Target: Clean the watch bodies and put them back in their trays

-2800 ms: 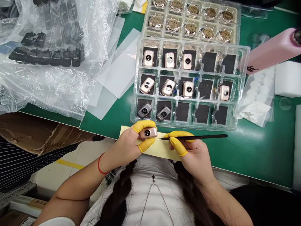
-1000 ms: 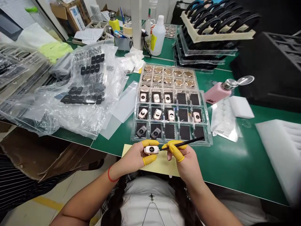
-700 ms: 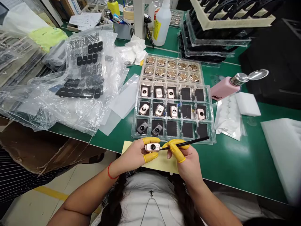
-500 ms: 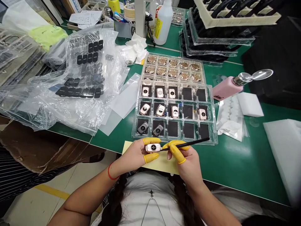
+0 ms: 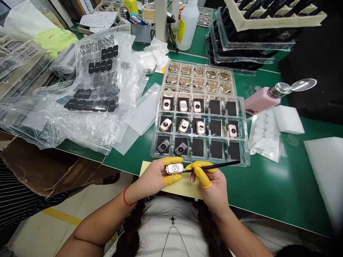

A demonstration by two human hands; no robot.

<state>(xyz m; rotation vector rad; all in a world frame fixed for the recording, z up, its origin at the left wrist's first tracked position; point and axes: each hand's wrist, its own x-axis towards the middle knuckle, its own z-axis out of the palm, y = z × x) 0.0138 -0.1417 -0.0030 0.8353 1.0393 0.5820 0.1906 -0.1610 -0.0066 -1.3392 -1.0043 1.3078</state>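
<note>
L hand [image 5: 150, 176] is closed in a tight pinch, its yellow finger cots [image 5: 173, 161] holding a rose-gold watch case [image 5: 174, 169] by the long sides, and the case long axis lies approx. left-right, so its right end points to R hand. R hand [image 5: 211, 189] is also mostly closed and holds thin black tweezers [image 5: 214, 167] w/ the tip at that end of the case, but I cannot tell if tip really touches. Under both hands is a pale yellow card [image 5: 184, 189], and just ahead of them a clear blister tray [image 5: 153, 142] w/ more watch cases [image 5: 166, 124] sits on the green surface [image 5: 268, 178].
</note>
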